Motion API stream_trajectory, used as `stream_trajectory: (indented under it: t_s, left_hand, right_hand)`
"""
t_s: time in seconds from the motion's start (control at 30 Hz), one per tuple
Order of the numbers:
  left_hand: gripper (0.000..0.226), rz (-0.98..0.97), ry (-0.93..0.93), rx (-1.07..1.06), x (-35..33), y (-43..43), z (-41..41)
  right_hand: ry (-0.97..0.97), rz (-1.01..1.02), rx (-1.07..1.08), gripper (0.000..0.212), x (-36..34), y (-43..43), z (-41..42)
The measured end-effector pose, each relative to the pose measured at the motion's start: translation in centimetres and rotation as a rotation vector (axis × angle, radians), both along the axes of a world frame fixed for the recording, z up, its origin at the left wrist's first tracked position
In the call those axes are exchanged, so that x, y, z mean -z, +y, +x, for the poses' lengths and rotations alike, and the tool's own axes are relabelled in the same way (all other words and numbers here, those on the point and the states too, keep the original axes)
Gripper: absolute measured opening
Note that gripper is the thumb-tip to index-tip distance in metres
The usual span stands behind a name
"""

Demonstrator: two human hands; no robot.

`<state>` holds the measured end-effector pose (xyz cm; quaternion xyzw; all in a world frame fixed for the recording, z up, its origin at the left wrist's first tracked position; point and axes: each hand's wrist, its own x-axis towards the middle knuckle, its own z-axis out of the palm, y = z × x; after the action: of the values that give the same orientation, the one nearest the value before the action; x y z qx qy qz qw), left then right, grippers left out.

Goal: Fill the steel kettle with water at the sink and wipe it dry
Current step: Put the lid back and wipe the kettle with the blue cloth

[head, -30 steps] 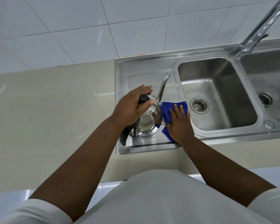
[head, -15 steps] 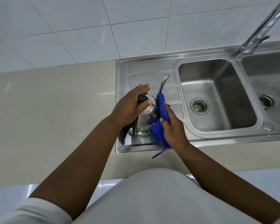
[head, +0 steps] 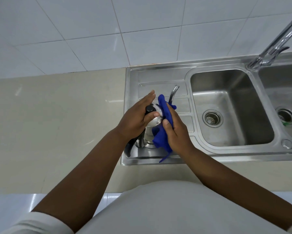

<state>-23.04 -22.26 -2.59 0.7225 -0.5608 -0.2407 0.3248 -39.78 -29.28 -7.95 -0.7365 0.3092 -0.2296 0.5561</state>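
Note:
The steel kettle [head: 149, 132] stands upright on the sink's drainboard [head: 160, 78], its thin curved spout pointing away from me and its black handle toward me. My left hand [head: 136, 117] rests on top of it, fingers over the lid and its black knob. My right hand [head: 175, 132] presses a blue cloth [head: 163, 112] against the kettle's right side, from the lid down to its base. Part of the kettle's body is hidden by both hands and the cloth.
Two steel basins lie to the right, the nearer one [head: 233, 108] with a round drain strainer. A chrome tap [head: 276, 38] rises at the top right. Beige countertop [head: 57, 124] spreads to the left, white wall tiles behind.
My right hand lifted the blue cloth off the drainboard and brought it up against the kettle's right side, now reaching the lid. My left hand stayed on the lid.

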Motion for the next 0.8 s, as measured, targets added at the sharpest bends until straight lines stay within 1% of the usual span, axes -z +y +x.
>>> stream_trajectory:
  t_s: [0.07,0.13,0.27,0.37,0.43,0.5,0.53,0.63,0.8]
  left_hand:
    - [0.074,-0.002,-0.014,-0.004,0.1,0.0,-0.1]
    - [0.075,-0.01,0.001,-0.012,0.2,0.0,-0.1]
    - [0.074,-0.02,-0.015,0.006,0.1,0.1,0.0]
    - [0.081,-0.033,-0.02,0.018,0.3,0.1,0.1]
    - [0.084,-0.028,-0.019,0.01,0.3,0.0,0.1]
    - [0.078,-0.02,-0.018,-0.014,0.3,-0.1,-0.1]
    - [0.074,-0.019,-0.019,-0.027,0.3,-0.1,-0.1]
    - [0.07,-0.023,-0.033,-0.038,0.3,-0.1,-0.2]
    - [0.079,-0.043,-0.011,-0.012,0.2,0.1,-0.1]
  right_hand:
    - [-0.009,-0.015,0.021,0.057,0.5,1.0,-0.7]
    - [-0.012,-0.083,0.023,0.059,0.7,2.0,-1.2]
    - [-0.006,-0.213,-0.06,0.058,0.0,2.1,-0.5]
    - [0.001,-0.18,-0.044,0.057,-0.7,0.8,0.7]
    - [0.009,-0.104,-0.024,0.057,-0.7,0.0,1.0]
    - [0.009,-0.024,-0.015,0.057,-0.3,-0.2,0.7]
    - [0.003,-0.015,-0.015,0.059,-0.2,0.1,0.4]
    - [-0.001,-0.121,-0.04,0.063,0.1,1.8,-0.4]
    - [-0.004,-0.335,-0.109,0.061,-0.6,1.7,-0.1]
